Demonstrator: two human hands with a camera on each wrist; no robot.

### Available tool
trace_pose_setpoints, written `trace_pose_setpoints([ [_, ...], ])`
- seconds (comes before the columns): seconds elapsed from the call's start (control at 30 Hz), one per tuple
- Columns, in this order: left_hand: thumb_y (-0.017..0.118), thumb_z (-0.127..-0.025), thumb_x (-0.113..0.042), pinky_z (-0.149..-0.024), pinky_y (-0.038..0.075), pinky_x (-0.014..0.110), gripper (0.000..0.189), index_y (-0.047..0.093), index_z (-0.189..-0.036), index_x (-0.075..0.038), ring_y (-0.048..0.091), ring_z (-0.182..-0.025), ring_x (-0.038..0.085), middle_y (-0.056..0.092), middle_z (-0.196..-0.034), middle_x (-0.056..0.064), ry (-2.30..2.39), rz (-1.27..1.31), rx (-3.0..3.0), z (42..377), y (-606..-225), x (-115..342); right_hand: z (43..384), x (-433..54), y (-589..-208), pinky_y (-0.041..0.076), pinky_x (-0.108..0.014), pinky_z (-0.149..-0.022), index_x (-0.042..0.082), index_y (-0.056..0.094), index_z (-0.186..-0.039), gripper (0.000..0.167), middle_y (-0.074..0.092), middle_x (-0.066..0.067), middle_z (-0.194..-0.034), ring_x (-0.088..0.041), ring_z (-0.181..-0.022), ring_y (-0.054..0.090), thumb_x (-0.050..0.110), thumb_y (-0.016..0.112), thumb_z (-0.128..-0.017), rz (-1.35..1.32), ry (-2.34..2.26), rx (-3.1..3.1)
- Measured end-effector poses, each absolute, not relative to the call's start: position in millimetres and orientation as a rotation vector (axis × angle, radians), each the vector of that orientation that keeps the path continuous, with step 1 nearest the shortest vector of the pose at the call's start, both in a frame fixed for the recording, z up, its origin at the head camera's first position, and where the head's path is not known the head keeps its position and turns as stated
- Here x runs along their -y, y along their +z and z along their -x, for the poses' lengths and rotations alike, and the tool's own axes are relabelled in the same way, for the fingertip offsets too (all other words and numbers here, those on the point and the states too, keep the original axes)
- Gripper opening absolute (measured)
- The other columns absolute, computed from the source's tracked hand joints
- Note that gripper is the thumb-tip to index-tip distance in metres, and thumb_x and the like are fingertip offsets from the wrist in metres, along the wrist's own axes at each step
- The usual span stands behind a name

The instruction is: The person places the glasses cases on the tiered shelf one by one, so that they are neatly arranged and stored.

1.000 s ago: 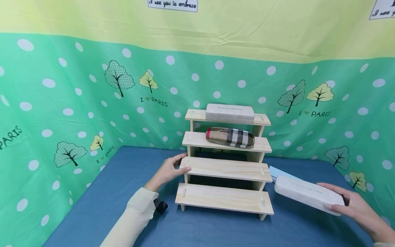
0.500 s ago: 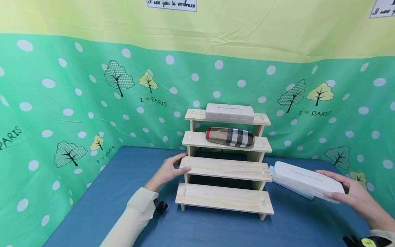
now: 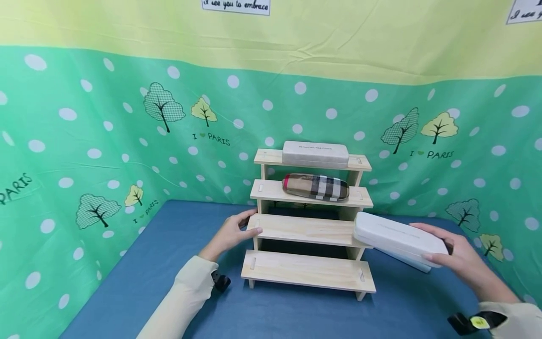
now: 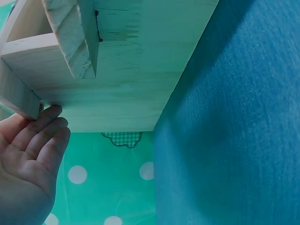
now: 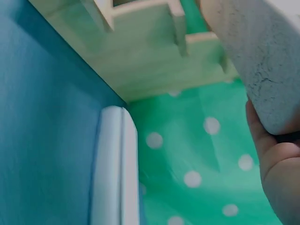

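Note:
In the head view, my right hand (image 3: 457,259) grips the right end of a long white glasses case (image 3: 402,239). The case is tilted, and its left end overlaps the right end of a board of the wooden stepped rack (image 3: 305,273). In the right wrist view, the case's grey textured side (image 5: 269,70) shows, with fingers curled at its end. My left hand (image 3: 230,238) holds the left end of the rack's second-lowest board, thumb on top. From the left wrist, its fingers (image 4: 47,136) show against that board's end.
Another whitish case (image 3: 315,154) lies on the rack's top board, and a plaid case (image 3: 315,187) on the board beneath. A light blue case (image 3: 406,260) lies on the blue tabletop (image 3: 296,320) right of the rack. A green dotted cloth (image 3: 127,113) hangs behind.
My right hand has lifted the white glasses case and carried it left to the rack's right end, uncovering part of the light blue case. My left hand stays put.

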State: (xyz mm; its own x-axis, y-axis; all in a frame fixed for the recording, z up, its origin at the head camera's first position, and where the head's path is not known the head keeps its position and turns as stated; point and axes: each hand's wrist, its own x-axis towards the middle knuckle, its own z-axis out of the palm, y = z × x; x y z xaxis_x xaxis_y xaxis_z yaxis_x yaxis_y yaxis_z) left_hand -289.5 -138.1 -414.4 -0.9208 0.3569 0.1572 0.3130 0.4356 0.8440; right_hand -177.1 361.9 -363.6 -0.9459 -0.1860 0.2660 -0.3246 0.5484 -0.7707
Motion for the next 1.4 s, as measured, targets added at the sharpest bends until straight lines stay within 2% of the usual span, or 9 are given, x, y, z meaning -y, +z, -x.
trace_pose_setpoints([
  [0.2, 0.071, -0.084, -0.031, -0.100, 0.039, 0.051, 0.070, 0.042, -0.142, -0.003, 0.048, -0.125, 0.034, 0.048, -0.138, 0.019, 1.537, -0.623, -2.615, 290, -415, 136, 186, -342, -371, 0.047, -0.025, -0.065, -0.001, 0.051, -0.133, 0.056, 0.057, 0.023, -0.115, -0.006, -0.089, 0.057, -0.002, 0.063, -0.078, -0.572, 1.348, 2.543],
  [0.57, 0.071, -0.084, -0.032, -0.100, 0.040, 0.050, 0.070, 0.042, -0.141, -0.003, 0.049, -0.124, 0.033, 0.049, -0.137, 0.019, 1.527, -0.616, -2.626, 290, -413, 135, 201, -313, -368, 0.047, -0.026, -0.069, -0.001, 0.051, -0.132, 0.056, 0.057, 0.020, -0.115, -0.007, -0.092, 0.056, 0.002, 0.066, -0.078, -0.622, 1.397, 2.556],
  [0.8, 0.071, -0.085, -0.031, -0.099, 0.040, 0.051, 0.071, 0.041, -0.142, -0.002, 0.049, -0.124, 0.034, 0.049, -0.137, 0.020, 1.520, -0.627, -2.618, 290, -412, 135, 212, -295, -366, 0.047, -0.027, -0.071, -0.002, 0.050, -0.133, 0.057, 0.059, 0.013, -0.116, -0.010, -0.094, 0.057, 0.003, 0.066, -0.079, -0.726, 1.467, 2.541],
  [1.03, 0.071, -0.085, -0.032, -0.098, 0.042, 0.047, 0.070, 0.042, -0.142, -0.004, 0.050, -0.123, 0.033, 0.049, -0.137, 0.019, 1.505, -0.608, -2.633, 291, -413, 136, 225, -283, -364, 0.049, -0.028, -0.071, -0.002, 0.050, -0.133, 0.057, 0.058, 0.011, -0.114, -0.011, -0.093, 0.056, 0.003, 0.066, -0.078, -0.789, 1.495, 2.544],
  [1.4, 0.071, -0.085, -0.031, -0.098, 0.042, 0.047, 0.070, 0.041, -0.142, -0.004, 0.050, -0.123, 0.033, 0.049, -0.137, 0.019, 1.519, -0.617, -2.626, 289, -414, 137, 238, -262, -363, 0.051, -0.031, -0.071, 0.000, 0.050, -0.133, 0.058, 0.057, -0.014, -0.119, -0.015, -0.095, 0.057, 0.007, 0.068, -0.078, -0.888, 1.532, 2.584],
])
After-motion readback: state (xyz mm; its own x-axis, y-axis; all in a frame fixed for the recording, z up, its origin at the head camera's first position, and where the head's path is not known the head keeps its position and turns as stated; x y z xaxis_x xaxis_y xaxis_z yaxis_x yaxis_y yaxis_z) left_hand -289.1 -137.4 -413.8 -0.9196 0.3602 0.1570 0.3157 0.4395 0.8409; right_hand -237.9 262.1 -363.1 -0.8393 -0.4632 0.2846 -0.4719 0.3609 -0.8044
